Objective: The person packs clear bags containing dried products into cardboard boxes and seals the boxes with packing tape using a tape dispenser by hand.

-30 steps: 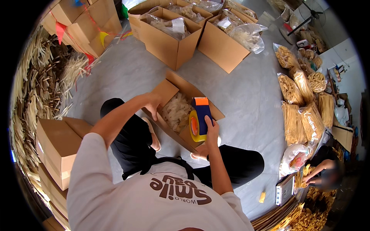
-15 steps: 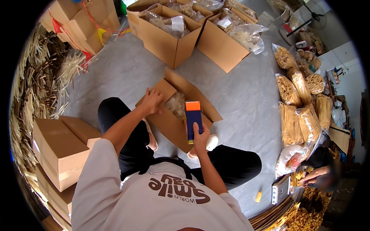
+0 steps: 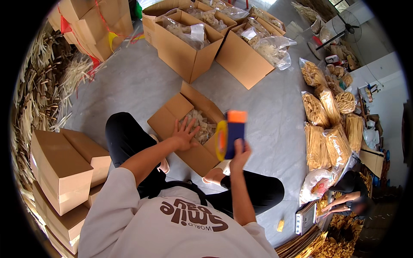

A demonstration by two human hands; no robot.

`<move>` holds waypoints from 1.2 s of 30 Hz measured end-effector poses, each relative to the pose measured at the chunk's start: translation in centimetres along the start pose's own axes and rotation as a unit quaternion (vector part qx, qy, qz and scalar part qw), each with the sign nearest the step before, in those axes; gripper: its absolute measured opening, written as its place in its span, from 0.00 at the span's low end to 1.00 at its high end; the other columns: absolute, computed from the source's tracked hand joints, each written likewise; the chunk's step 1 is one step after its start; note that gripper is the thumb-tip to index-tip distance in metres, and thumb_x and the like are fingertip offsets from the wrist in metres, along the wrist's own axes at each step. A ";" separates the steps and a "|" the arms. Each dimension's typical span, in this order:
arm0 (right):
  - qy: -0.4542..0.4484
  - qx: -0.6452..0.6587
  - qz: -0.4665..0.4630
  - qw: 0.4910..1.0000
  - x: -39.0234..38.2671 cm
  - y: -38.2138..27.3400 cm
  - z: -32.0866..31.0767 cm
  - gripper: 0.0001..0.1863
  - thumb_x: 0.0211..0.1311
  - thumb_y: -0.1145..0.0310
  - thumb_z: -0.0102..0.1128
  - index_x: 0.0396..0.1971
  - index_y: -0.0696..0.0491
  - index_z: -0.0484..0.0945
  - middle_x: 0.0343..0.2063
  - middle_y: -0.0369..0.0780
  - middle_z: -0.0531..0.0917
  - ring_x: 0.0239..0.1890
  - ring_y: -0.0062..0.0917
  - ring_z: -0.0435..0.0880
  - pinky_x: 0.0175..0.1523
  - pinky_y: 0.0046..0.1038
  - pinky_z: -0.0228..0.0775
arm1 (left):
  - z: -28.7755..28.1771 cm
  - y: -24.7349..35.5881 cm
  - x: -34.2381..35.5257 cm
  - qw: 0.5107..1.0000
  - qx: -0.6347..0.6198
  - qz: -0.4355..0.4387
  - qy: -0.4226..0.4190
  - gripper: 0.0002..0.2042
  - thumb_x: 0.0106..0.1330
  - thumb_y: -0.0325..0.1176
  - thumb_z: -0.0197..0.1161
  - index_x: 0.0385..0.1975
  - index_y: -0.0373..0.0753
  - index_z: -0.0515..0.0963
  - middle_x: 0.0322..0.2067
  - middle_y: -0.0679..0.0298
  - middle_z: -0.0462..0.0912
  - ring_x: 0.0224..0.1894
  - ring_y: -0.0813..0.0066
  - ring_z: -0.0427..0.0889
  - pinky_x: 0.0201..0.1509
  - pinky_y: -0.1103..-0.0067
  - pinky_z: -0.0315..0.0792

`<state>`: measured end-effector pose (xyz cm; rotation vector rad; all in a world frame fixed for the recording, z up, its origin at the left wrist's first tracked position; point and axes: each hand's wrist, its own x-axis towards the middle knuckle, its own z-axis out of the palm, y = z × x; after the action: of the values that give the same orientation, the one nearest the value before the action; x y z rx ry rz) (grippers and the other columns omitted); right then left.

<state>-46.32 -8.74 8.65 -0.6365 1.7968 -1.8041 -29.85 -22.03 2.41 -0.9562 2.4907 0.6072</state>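
Right hand (image 3: 240, 156) grips tape gun (image 3: 235, 134)
Left hand (image 3: 185, 136) splayed on box (image 3: 197, 160) — probably light, bendy, best held by edges

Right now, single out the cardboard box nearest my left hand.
The lone open box directly beneath your left hand; the bag-filled boxes ahead and the stacked boxes at left stand farther off.

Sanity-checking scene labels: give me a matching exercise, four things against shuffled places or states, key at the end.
Things
1. tape dispenser
2. left hand
3. fan
4. red pennants

Places or states
A. at the far upper right
B. spread out at the open carton
C. strung by the stacked cartons, upper left
D. held in the right hand

Pairs: 1-D, 2-B, 3-A, 4-C
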 end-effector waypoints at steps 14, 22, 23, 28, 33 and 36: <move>-0.061 0.029 0.222 0.973 4.8 2.8 1.7 0.23 0.54 0.53 0.56 0.34 0.63 0.76 0.25 0.38 0.79 0.27 0.19 0.77 0.33 0.19 0.69 | 1.4 -0.1 0.1 1.000 -0.006 0.005 -0.004 0.35 0.58 0.58 0.45 0.63 0.47 0.48 0.65 0.56 0.36 0.66 0.53 0.24 0.61 0.51 0.18; -0.069 -0.013 0.180 0.981 1.5 2.9 1.9 0.25 0.54 0.52 0.57 0.30 0.64 0.74 0.23 0.37 0.76 0.23 0.17 0.71 0.28 0.18 0.63 | 4.5 -0.8 -1.2 0.941 -0.115 0.101 0.301 0.33 0.56 0.52 0.51 0.59 0.41 0.55 0.60 0.48 0.49 0.65 0.47 0.39 0.65 0.57 0.31; -0.062 0.012 0.187 0.980 1.5 3.0 1.6 0.25 0.55 0.52 0.57 0.30 0.65 0.74 0.24 0.38 0.76 0.24 0.18 0.71 0.29 0.19 0.63 | 5.2 -1.0 -1.6 0.908 -0.177 0.119 0.360 0.32 0.57 0.51 0.52 0.58 0.41 0.57 0.60 0.48 0.51 0.65 0.48 0.41 0.65 0.59 0.32; -0.031 0.143 0.224 0.963 2.5 4.4 -0.4 0.22 0.59 0.53 0.50 0.33 0.61 0.73 0.24 0.37 0.77 0.24 0.20 0.77 0.31 0.20 0.70 | 5.2 -1.4 -2.5 0.926 -0.014 0.108 0.363 0.30 0.59 0.47 0.51 0.59 0.40 0.55 0.60 0.54 0.52 0.65 0.58 0.44 0.65 0.60 0.36; -0.051 0.132 0.239 0.961 3.2 2.7 -0.1 0.20 0.59 0.57 0.51 0.35 0.62 0.74 0.27 0.38 0.78 0.27 0.21 0.78 0.35 0.20 0.70 | 3.1 -1.5 -2.1 0.929 0.022 0.150 0.339 0.27 0.58 0.42 0.51 0.57 0.39 0.58 0.59 0.57 0.55 0.64 0.63 0.49 0.65 0.59 0.37; -0.096 0.085 0.203 0.971 5.7 0.6 0.0 0.19 0.59 0.60 0.52 0.37 0.64 0.75 0.31 0.38 0.79 0.31 0.19 0.78 0.38 0.20 0.70 | 3.1 -1.8 -1.7 0.923 -0.002 0.160 0.350 0.23 0.56 0.38 0.51 0.53 0.39 0.65 0.56 0.56 0.60 0.62 0.62 0.55 0.65 0.60 0.40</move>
<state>-50.59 -12.45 7.89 -0.3319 1.4957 -1.5389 -26.73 -20.76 0.31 -0.8766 3.3307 0.4041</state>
